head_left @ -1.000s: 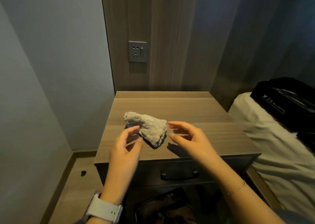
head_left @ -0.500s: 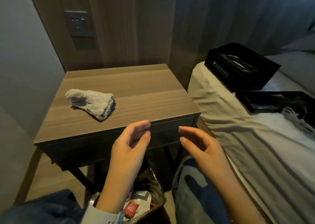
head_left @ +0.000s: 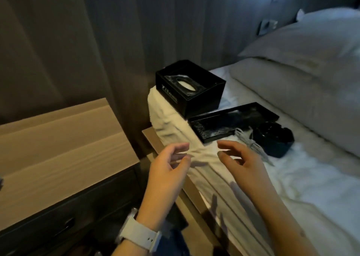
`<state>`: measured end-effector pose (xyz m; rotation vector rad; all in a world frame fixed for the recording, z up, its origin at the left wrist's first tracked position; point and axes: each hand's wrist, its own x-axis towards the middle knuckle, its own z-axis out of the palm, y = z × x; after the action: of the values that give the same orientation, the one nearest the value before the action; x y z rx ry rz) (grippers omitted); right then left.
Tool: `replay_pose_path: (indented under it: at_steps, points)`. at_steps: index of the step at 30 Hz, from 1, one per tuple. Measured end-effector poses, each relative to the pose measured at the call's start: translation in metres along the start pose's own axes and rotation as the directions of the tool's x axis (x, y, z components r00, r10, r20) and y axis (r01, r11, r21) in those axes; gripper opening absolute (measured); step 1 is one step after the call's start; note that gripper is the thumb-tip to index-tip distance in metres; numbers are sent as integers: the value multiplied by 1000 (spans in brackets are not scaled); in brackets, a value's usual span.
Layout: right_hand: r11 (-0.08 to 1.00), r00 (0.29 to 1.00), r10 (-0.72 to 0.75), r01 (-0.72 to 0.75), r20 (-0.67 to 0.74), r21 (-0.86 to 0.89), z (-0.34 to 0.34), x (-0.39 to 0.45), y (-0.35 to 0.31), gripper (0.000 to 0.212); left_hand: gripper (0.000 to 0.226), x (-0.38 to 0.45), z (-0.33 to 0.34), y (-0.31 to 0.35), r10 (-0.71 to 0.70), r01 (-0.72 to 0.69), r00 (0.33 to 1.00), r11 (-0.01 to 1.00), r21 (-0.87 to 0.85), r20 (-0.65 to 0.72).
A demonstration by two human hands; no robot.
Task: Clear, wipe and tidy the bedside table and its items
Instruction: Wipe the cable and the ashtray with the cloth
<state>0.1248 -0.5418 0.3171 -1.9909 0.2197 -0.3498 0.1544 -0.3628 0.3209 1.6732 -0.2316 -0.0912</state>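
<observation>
Both the left hand (head_left: 171, 158) and right hand (head_left: 237, 156) hover released, grasping nothing. The black tissue box (head_left: 190, 88) (perched at the bed (head_left: 292, 187) edge, right of the table (head_left: 58, 148)) could tumble if nudged.

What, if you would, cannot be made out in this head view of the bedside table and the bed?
- Bedside table: its left part is cut off by the frame edge.
- Tissue box: its white print is too small to read.
- Black object beside the tray: too dark to identify.
</observation>
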Motion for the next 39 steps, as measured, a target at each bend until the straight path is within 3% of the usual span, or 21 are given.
replay_pose_path:
  at_steps: [6, 11, 16, 18, 22, 25, 33, 39]
  points:
    - [995, 979, 1, -22, -206, -102, -76, 40, 38, 27, 21, 45, 79, -9, -4, -8, 991, 996, 87, 136]
    - [943, 951, 91, -179, -296, -282, -131, 73, 78, 34, 7, 76, 133, -11, -4, -39, 988, 963, 267, 156]
    - [897, 895, 256, -361, -366, -255, -139, 89, 99, 47, 29, 103, 171, -21, -77, 21, 985, 940, 341, 151]
    - [873, 882, 283, -400, -376, -281, -138, 92, 102, 41, 34, 108, 180, -25, -63, 23, 991, 950, 311, 118]
    - [866, 880, 362, -439, -308, -239, -137, 102, 100, 8, 43, 117, 190, -30, -51, 18, 994, 947, 321, 95]
    - [859, 869, 389, -462, -306, -221, -138, 108, 105, 13, 42, 123, 194, -33, -51, 15, 995, 932, 363, 90]
    - [853, 881, 336, -435, -332, -290, -137, 102, 96, 24, 26, 113, 170, -12, 24, -45, 993, 981, 186, 112]
    - [918, 940, 239, -300, -242, -260, -111, 89, 53, 25, 19, 87, 97, 13, -59, 67, 984, 997, -40, 168]
